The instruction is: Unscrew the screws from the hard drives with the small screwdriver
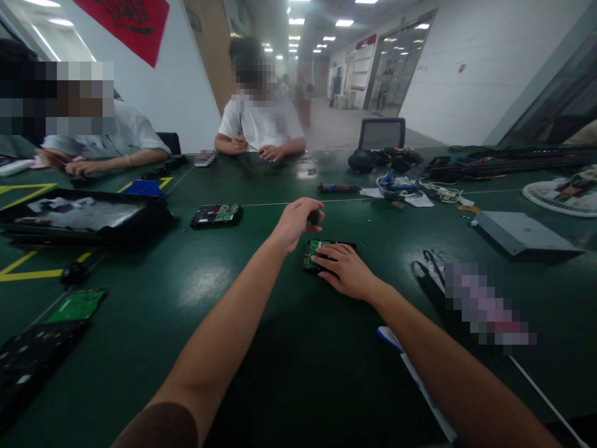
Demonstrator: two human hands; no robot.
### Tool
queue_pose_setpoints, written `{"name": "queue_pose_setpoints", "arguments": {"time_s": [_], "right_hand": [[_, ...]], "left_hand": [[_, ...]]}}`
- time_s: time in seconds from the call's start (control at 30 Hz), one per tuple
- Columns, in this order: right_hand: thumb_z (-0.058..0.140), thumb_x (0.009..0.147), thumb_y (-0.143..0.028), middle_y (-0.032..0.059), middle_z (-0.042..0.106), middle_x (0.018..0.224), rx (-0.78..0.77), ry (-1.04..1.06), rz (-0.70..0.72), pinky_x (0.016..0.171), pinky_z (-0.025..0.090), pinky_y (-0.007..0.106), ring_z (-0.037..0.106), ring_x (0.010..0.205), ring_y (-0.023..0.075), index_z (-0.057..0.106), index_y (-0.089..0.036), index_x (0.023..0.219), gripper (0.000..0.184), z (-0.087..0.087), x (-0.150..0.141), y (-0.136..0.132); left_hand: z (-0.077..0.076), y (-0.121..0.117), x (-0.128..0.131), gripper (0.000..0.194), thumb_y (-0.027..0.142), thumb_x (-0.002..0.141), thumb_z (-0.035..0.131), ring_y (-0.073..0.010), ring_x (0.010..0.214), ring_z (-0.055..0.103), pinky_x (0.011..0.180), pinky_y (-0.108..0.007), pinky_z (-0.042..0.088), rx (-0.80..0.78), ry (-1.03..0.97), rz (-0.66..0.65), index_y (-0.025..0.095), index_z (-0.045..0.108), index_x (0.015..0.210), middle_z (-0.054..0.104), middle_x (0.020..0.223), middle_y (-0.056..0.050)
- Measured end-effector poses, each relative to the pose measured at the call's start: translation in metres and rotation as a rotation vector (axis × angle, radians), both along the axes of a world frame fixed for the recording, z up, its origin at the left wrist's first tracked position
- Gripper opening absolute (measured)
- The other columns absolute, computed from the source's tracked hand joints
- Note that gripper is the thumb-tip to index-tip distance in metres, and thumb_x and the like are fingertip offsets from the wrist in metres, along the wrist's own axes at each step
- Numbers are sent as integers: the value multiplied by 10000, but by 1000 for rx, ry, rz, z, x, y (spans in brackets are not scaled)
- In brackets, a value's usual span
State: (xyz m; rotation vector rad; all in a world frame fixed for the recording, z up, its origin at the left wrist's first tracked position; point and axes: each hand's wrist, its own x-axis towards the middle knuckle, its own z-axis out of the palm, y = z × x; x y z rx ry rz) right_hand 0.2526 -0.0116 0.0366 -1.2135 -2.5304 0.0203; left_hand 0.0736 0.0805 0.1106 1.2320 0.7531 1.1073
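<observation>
A hard drive (310, 255) lies on the green table in front of me, its green circuit board facing up. My right hand (345, 269) spreads over its right part, fingers across the board and thumb by the near edge, holding it against the table. Just beyond the drive, my left hand (298, 223) hovers with curved fingers and the thumb apart from them. The dark patch between those fingers is too unclear to name; I make out no object there. Farther left lies another hard drive (216, 215), board up, touched by neither hand.
At left are a black tray (140, 214) and a long black part with a green board (74, 305). A screwdriver-like tool (339, 187) lies ahead. On the right sit a grey metal box (525, 231) and a strap (431, 274). Two people work across the table.
</observation>
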Motion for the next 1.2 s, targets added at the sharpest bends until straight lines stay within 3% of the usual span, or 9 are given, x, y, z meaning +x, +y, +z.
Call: {"name": "queue_pose_setpoints", "arguments": {"time_s": [0.13, 0.3, 0.57, 0.77, 0.97, 1.07, 1.2], "right_hand": [[574, 1017, -334, 97, 583, 1488, 3, -3, -4, 1185, 328, 573, 495, 1390, 298, 615, -282, 1424, 413, -1, 0, 0], [583, 1013, -337, 105, 587, 1483, 5, 4, 3, 1184, 329, 566, 499, 1386, 302, 625, -285, 1418, 410, -2, 1, 1], [590, 1010, -331, 106, 595, 1471, 13, 8, 9, 1183, 333, 568, 501, 1383, 304, 628, -276, 1414, 409, -2, 1, 1], [585, 1014, -331, 103, 586, 1479, 6, 5, 2, 1179, 334, 571, 498, 1386, 305, 623, -278, 1418, 410, -3, 1, 1], [573, 1019, -337, 94, 584, 1486, 9, 0, -1, 1180, 334, 575, 496, 1391, 304, 617, -281, 1422, 410, -4, 0, 2], [576, 1017, -337, 95, 582, 1488, 8, -6, 2, 1183, 331, 574, 495, 1392, 303, 616, -277, 1423, 413, -3, 0, 2], [585, 1011, -339, 97, 589, 1481, 2, 0, 4, 1179, 337, 569, 502, 1386, 301, 619, -283, 1422, 416, -2, 0, 2]], "left_hand": [[-1, 1, 2, 210, 329, 792, 678, -194, 802, 664, 652, -321, 591, -49, -68, 22, 158, 632, 904, 689, 838, -83], [0, 1, 2, 198, 341, 799, 653, -168, 803, 611, 569, -231, 529, 89, 65, 119, 149, 701, 801, 648, 850, -72], [-1, 0, 4, 201, 322, 814, 682, -210, 831, 683, 664, -325, 591, -40, -40, -1, 143, 643, 900, 709, 888, -113], [-6, 5, 2, 207, 339, 809, 632, -175, 807, 636, 560, -229, 512, 87, 28, 109, 145, 702, 824, 662, 872, -82], [-7, 4, 2, 221, 344, 813, 632, -211, 787, 673, 581, -292, 554, -23, -43, -4, 152, 645, 922, 681, 838, -85], [-6, 3, 2, 184, 327, 808, 632, -208, 798, 667, 622, -316, 580, -21, -72, 30, 158, 621, 880, 677, 847, -84], [-5, 4, 2, 190, 330, 800, 616, -184, 816, 625, 585, -258, 549, 71, 11, 97, 148, 669, 804, 651, 885, -85]]}}
